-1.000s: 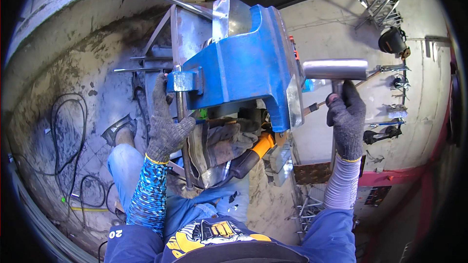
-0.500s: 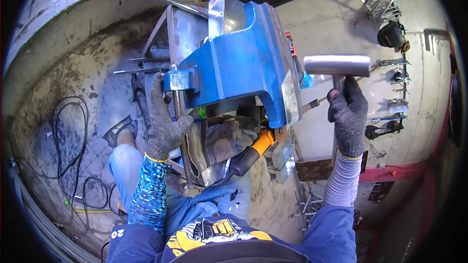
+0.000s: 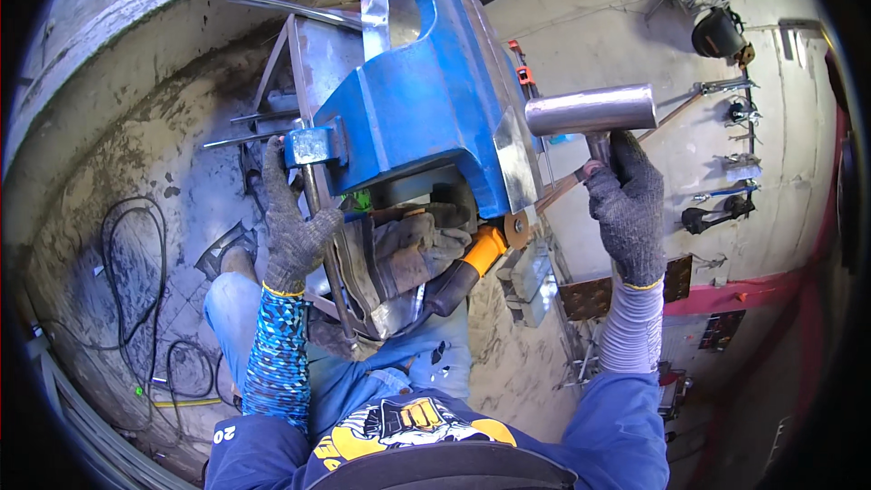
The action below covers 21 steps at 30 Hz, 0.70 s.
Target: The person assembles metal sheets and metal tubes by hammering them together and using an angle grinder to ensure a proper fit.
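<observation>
A large blue bench vise (image 3: 408, 109) stands in front of me, with bare shiny metal at its jaw end. Its steel handle bar (image 3: 334, 281) hangs down from the blue screw head on the left. My left hand (image 3: 295, 236), in a dark grey knit glove, lies against this bar. The thumb crosses the bar while the fingers stretch upward beside the screw head. On the right, my gloved right hand (image 3: 628, 209) is closed round the shaft of a hammer (image 3: 590, 111). The cylindrical steel hammer head is raised right of the vise, apart from it.
Below the vise are an orange and black angle grinder (image 3: 485, 249) with a brown disc and worn grey-brown work gloves (image 3: 422, 249). A black cable (image 3: 113, 254) loops over the floor at left. Metal rods (image 3: 290, 9) jut out behind the vise. Tools (image 3: 739, 163) line the right side.
The view has shifted slightly, so the vise appears further left. The hammer and my right hand have moved left, closer to the vise. My left hand stays at the handle bar.
</observation>
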Each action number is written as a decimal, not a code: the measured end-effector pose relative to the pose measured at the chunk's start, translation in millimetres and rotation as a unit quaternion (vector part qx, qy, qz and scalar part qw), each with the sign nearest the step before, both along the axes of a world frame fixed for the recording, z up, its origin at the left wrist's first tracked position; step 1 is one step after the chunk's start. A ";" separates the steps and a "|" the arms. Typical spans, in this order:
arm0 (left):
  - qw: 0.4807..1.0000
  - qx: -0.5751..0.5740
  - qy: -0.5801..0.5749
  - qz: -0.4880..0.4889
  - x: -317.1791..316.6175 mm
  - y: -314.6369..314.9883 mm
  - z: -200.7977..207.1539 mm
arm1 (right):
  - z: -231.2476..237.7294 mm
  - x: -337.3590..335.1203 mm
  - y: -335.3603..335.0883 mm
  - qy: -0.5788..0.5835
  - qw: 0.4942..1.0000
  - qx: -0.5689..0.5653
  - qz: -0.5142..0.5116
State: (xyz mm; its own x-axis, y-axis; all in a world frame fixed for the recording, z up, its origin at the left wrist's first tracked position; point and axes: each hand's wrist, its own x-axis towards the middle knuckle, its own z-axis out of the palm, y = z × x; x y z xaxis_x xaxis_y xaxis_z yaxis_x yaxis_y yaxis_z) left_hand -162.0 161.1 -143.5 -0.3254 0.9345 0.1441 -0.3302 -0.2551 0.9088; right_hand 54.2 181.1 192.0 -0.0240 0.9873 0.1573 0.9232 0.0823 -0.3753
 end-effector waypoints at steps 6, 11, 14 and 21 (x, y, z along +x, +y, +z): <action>0.999 -0.014 -0.029 -0.017 -1.1 -1.9 2.2 | 6.3 0.2 -9.1 -0.037 0.999 0.015 0.025; 0.998 -0.016 0.064 0.005 -5.0 0.1 1.3 | -1.2 -4.4 -12.8 -0.037 0.999 -0.012 0.034; 0.999 -0.001 -0.038 -0.017 -4.8 -1.5 6.7 | 0.0 -1.2 -16.8 0.023 0.998 0.045 0.023; 0.997 0.031 -0.055 -0.036 -4.3 1.2 17.4 | 1.9 15.8 -32.5 -0.001 0.998 0.004 0.063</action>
State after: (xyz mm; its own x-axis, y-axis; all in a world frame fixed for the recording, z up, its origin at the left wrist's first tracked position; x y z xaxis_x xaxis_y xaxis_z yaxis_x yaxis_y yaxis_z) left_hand -166.2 162.2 -126.1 -0.2751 0.9465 0.1686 -0.4464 -0.2811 0.8495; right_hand 70.0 148.6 193.9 -0.1477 0.9751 0.1654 0.9063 0.2004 -0.3722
